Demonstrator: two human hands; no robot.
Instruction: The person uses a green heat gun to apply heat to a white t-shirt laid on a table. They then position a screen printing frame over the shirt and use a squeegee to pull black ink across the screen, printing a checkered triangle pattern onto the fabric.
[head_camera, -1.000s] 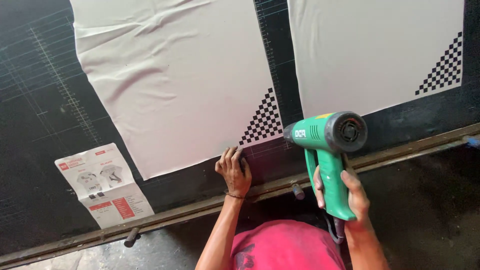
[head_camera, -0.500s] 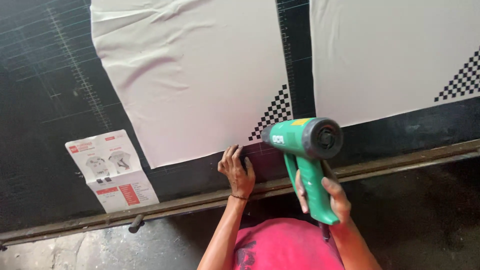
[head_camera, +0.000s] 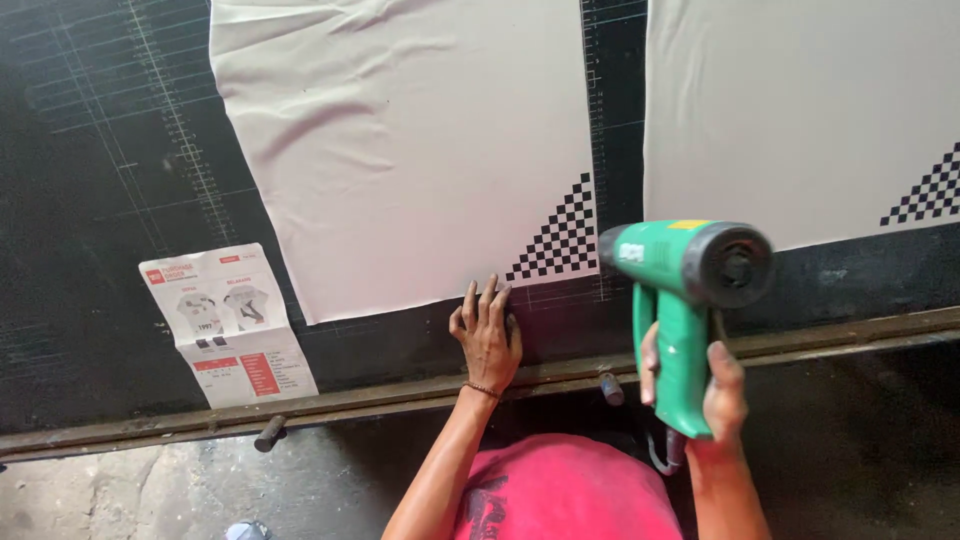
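My right hand (head_camera: 712, 385) grips the handle of a green heat gun (head_camera: 690, 275), its nozzle pointing left toward a black checkered triangle (head_camera: 560, 238) printed on the lower right corner of a white fabric panel (head_camera: 400, 140). My left hand (head_camera: 487, 332) rests flat on the black table (head_camera: 100, 200) just below that corner, fingers touching the panel's bottom edge. A second white fabric panel (head_camera: 800, 110) with its own checkered corner (head_camera: 925, 192) lies to the right, behind the heat gun.
A printed paper sheet (head_camera: 228, 322) with shirt pictures and red blocks lies on the table at the left. A metal rail (head_camera: 300, 408) with small pegs runs along the table's front edge. Concrete floor (head_camera: 120, 495) shows below; a pink shirt (head_camera: 565, 495) fills the bottom centre.
The heat gun has moved left, nearer the checkered corner of the left panel. My left hand has stayed at the panel's edge. The view has shifted, so the table appears further right.
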